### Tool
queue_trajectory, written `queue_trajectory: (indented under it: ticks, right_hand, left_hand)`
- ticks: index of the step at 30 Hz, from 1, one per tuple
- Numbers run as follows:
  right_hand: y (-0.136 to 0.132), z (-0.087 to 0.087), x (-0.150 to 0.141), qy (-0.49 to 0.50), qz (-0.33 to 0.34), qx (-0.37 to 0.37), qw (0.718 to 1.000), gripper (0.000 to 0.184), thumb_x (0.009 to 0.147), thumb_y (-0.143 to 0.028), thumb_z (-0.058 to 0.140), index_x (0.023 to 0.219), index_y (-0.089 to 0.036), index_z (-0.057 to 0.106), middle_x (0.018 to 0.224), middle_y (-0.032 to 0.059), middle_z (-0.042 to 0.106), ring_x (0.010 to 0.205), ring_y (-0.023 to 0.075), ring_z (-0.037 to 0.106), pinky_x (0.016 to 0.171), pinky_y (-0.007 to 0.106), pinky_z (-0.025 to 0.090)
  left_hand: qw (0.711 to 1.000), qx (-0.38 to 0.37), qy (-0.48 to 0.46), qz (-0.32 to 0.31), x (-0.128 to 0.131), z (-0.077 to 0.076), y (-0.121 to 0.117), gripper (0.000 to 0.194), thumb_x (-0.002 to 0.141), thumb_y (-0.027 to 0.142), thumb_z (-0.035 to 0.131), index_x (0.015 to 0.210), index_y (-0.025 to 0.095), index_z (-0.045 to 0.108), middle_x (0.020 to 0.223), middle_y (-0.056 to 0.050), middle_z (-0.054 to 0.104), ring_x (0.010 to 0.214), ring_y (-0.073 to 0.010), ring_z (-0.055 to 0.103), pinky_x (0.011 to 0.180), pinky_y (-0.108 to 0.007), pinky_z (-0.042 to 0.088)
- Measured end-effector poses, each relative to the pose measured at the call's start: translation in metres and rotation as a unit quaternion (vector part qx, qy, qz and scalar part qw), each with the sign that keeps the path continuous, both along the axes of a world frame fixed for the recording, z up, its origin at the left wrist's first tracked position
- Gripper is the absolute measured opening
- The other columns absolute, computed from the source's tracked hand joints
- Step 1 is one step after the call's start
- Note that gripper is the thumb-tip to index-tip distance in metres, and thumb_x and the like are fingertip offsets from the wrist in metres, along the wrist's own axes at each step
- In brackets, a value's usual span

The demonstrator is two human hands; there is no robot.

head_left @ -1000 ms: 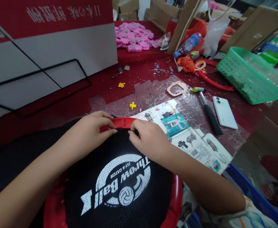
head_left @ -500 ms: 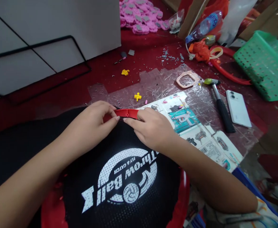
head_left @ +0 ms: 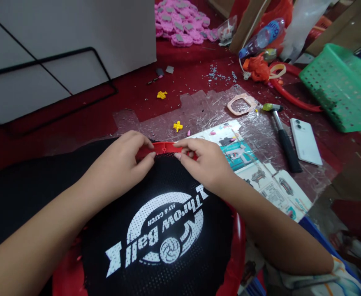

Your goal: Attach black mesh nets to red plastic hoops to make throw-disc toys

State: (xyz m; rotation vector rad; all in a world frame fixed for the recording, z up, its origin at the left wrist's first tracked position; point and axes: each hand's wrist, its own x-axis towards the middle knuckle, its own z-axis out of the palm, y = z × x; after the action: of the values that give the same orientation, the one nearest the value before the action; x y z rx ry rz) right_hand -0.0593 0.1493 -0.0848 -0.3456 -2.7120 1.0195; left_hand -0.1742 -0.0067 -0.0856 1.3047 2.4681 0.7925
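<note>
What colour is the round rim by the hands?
The rim is red, seen best in the head view.

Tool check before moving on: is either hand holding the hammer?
No; the hammer lies beside the phone, with left hand and right hand at the red hoop.

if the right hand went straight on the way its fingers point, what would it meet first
Probably the left hand, across a short stretch of red rim, though the right hand may be touching that rim itself; depth is unclear.
</note>
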Motion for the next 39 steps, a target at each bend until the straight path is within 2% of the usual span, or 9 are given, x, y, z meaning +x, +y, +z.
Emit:
queue_trajectory:
  ticks: [2,4,9,13,17,25,31,35,39]
  right_hand:
    - [0.002,-0.001,-0.001,-0.006,-0.023,-0.066,0.998,0.021,0.082,-0.015,0.056,0.100,-0.015,0.067,0.080,0.0018,0.067,0.068,0.0116,0.058,0.067,0.024,0.044]
    - [0.003,-0.002,-0.002,-0.011,-0.033,-0.091,0.995,0.022,0.081,-0.014,0.057,0.100,-0.016,0.067,0.080,0.0013,0.068,0.068,0.0113,0.058,0.066,0.024,0.044]
    - [0.003,0.000,-0.005,-0.018,-0.023,-0.048,0.998,0.024,0.080,-0.011,0.056,0.100,-0.017,0.068,0.083,0.0018,0.069,0.072,0.0123,0.058,0.069,0.025,0.043]
    - [0.003,0.000,-0.006,-0.025,-0.020,-0.035,0.999,0.024,0.080,-0.011,0.055,0.100,-0.016,0.068,0.081,0.0014,0.068,0.070,0.0117,0.057,0.066,0.024,0.041]
    - [0.002,-0.001,-0.006,-0.034,-0.028,-0.015,0.999,0.023,0.082,-0.013,0.054,0.100,-0.018,0.067,0.078,0.0005,0.067,0.067,0.0114,0.055,0.065,0.023,0.039]
    - [0.000,0.001,-0.007,-0.028,-0.021,0.066,0.997,0.021,0.083,-0.015,0.053,0.098,-0.017,0.067,0.083,0.0023,0.068,0.073,0.0138,0.057,0.068,0.025,0.039]
    - [0.000,-0.001,-0.009,-0.041,-0.009,0.077,0.996,0.022,0.083,-0.013,0.051,0.099,-0.016,0.067,0.086,0.0035,0.069,0.076,0.0144,0.057,0.069,0.025,0.039]
    - [0.001,-0.001,-0.010,-0.056,-0.013,0.066,0.996,0.022,0.079,-0.011,0.053,0.096,-0.015,0.067,0.076,0.0018,0.066,0.064,0.0123,0.054,0.062,0.024,0.037]
    - [0.005,0.011,-0.003,-0.064,-0.034,0.056,0.996,0.017,0.080,-0.014,0.054,0.093,-0.015,0.066,0.076,0.0012,0.065,0.063,0.0113,0.053,0.060,0.023,0.036]
  left_hand:
    - [0.999,0.017,-0.017,-0.034,0.002,-0.002,-0.002,0.027,0.084,0.033,0.048,0.103,0.017,0.057,0.102,-0.007,0.061,0.092,-0.0233,0.058,0.081,-0.038,0.046]
    - [0.997,0.026,-0.020,-0.067,0.003,-0.002,-0.004,0.033,0.085,0.033,0.048,0.114,0.018,0.054,0.110,-0.007,0.061,0.099,-0.0231,0.057,0.088,-0.038,0.045]
    - [0.993,0.034,0.019,-0.114,0.004,-0.002,-0.004,0.034,0.085,0.030,0.049,0.117,0.018,0.054,0.110,-0.007,0.063,0.098,-0.0226,0.057,0.091,-0.040,0.043]
    - [0.988,0.036,0.042,-0.146,0.001,-0.006,-0.003,0.034,0.085,0.028,0.048,0.116,0.018,0.058,0.120,-0.010,0.056,0.111,-0.0259,0.050,0.100,-0.045,0.038]
    - [0.986,0.018,0.065,-0.150,0.001,-0.011,-0.004,0.039,0.088,0.031,0.044,0.123,0.020,0.057,0.124,-0.012,0.052,0.114,-0.0282,0.048,0.101,-0.047,0.038]
    - [0.981,-0.001,0.121,-0.154,0.001,-0.020,-0.004,0.040,0.092,0.034,0.038,0.121,0.018,0.061,0.125,-0.017,0.050,0.113,-0.0339,0.048,0.094,-0.052,0.042]
    - [0.977,-0.028,0.140,-0.159,-0.002,-0.026,-0.002,0.039,0.091,0.034,0.037,0.118,0.019,0.061,0.123,-0.018,0.048,0.112,-0.0372,0.048,0.088,-0.054,0.045]
    - [0.975,-0.046,0.156,-0.151,0.000,-0.027,-0.001,0.040,0.090,0.034,0.038,0.120,0.019,0.060,0.125,-0.020,0.046,0.111,-0.0392,0.047,0.086,-0.056,0.046]
    - [0.977,-0.038,0.140,-0.154,-0.003,-0.026,-0.006,0.040,0.091,0.035,0.037,0.123,0.023,0.057,0.128,-0.017,0.046,0.112,-0.0360,0.048,0.089,-0.053,0.045]
